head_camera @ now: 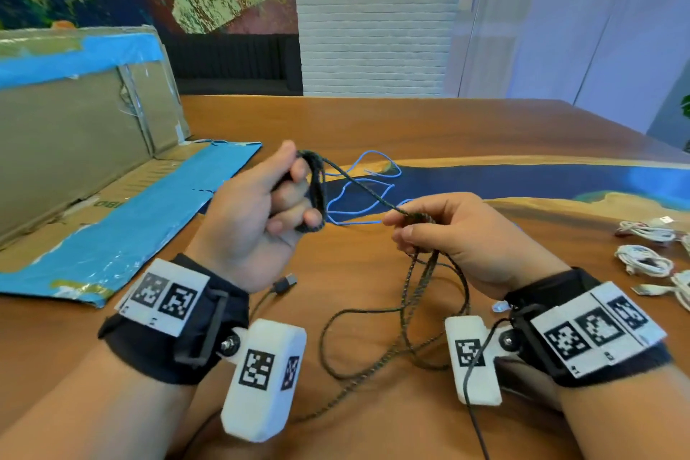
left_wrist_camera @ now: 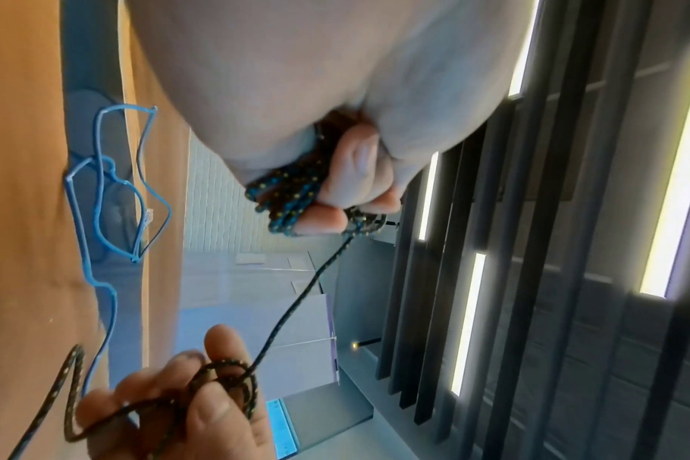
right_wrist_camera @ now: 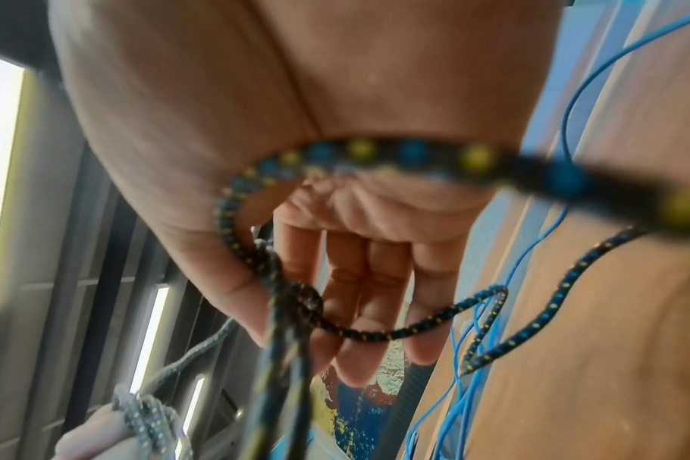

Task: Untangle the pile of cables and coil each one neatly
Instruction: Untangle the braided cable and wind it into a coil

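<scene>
Black wrist straps (head_camera: 175, 325) carry white tag-printed plates (head_camera: 597, 327) and white camera blocks (head_camera: 263, 379).

Braided cloth cable (head_camera: 409, 295), glossy wooden table (head_camera: 448, 123), smooth plastic blue wire (head_camera: 373, 183), matt cardboard (head_camera: 74, 123).

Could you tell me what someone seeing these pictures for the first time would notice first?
Most striking is the braided cable stretched in mid-air between the two hands: the left hand holds a coil of it, the right hand pinches a tangle with loops hanging to the table. Behind them a thin blue cable sprawls loose on the table's dark inlay. At the right edge lie white cables already bundled.
</scene>
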Tool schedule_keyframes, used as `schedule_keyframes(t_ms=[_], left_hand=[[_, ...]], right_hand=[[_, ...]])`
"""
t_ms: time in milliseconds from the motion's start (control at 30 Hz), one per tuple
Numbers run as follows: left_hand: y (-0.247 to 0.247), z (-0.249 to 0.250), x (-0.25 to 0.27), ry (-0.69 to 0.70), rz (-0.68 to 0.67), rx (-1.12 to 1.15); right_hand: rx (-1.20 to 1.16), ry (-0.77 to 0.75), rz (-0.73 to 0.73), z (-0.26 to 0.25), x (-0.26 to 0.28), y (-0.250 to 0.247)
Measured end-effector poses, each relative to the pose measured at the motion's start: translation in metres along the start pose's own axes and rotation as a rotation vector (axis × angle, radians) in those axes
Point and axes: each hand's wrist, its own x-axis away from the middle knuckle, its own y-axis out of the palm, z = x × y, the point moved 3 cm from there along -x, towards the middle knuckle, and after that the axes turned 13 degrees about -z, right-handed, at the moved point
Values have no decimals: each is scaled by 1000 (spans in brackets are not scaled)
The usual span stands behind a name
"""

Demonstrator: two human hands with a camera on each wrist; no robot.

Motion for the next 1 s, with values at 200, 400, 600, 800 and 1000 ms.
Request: schedule_keyframes(t_ms=[200, 400, 600, 800, 1000], left_hand=[[-23, 9, -4, 98, 183, 25], [-44, 9, -7, 122, 335, 17], [-45, 6, -7, 111, 348, -21], [-43, 8, -6, 187, 396, -37], [-75, 31, 0, 300, 585, 49]], right_hand=[[-29, 82, 202, 6, -1, -13], [-239, 66, 384, 5, 2, -25], [-271, 64, 373, 4, 3, -29], [-277, 105, 519, 11, 2, -33], [-495, 154, 749, 21, 8, -53]])
